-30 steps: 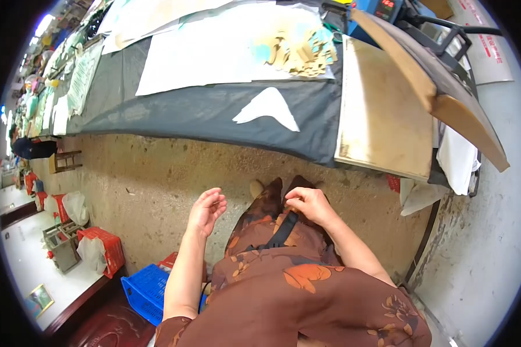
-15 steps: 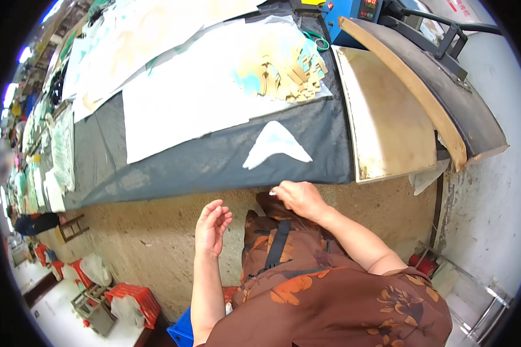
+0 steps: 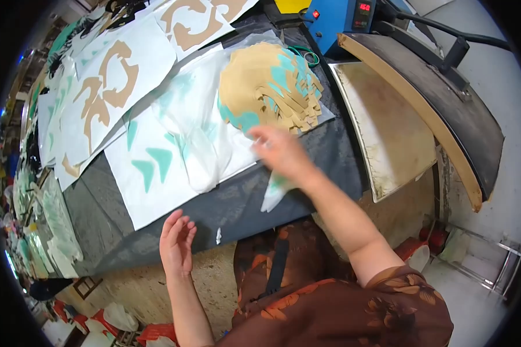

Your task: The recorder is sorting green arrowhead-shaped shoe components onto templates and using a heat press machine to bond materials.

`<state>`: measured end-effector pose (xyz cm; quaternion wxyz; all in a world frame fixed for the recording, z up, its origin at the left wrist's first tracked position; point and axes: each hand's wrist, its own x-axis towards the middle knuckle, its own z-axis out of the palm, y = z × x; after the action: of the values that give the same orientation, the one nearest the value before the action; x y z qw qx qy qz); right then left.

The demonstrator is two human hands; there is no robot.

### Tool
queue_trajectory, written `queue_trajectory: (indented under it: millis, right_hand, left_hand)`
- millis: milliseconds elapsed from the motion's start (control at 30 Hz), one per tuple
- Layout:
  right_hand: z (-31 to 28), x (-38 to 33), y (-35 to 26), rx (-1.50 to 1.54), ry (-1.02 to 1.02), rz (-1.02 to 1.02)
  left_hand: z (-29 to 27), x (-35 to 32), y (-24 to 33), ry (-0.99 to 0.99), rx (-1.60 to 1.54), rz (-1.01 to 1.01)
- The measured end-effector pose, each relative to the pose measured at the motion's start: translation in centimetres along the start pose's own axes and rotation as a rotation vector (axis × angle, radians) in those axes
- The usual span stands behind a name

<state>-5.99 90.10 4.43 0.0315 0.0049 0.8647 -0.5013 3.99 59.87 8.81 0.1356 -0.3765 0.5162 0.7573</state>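
My left hand (image 3: 178,240) hovers at the front edge of the dark-covered table, palm turned inward, its fingers loosely bent and apart with nothing in them. Blurred by motion, my right hand (image 3: 281,153) is above the table just in front of a fanned pile of tan and green cut pieces (image 3: 249,72). Whether its fingers hold anything does not show. Under the right wrist lies a white piece with a green patch (image 3: 275,188), partly covered by the hand. A small white object (image 3: 218,235), too small to name, lies at the table's edge between my hands.
White sheets (image 3: 121,191) with green chevron shapes (image 3: 159,165) and a crumpled translucent sheet (image 3: 200,168) cover the table's middle. Tan cut-outs (image 3: 118,75) lie farther left. At right stand a heat press with a raised curved lid (image 3: 434,87), its flat plate (image 3: 388,133) and a blue control box (image 3: 333,26).
My right hand has moved from the table's front edge forward over the table, covering part of the white piece. The view has shifted, and my left hand now appears farther left beside the table edge.
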Motion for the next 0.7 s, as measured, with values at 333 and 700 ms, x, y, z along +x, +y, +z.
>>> queue_trajectory:
  millis: [333, 700]
  right_hand:
    - [-6.5, 12.4, 4.7, -0.554, 0.3, -0.184]
    - [-5.8, 13.1, 5.9, -0.651, 0.326, -0.236]
  left_hand:
    - [17.2, 13.4, 2.4, -0.472, 0.322, -0.009]
    - [22.8, 19.5, 1.6, -0.21, 0.956, 0.645]
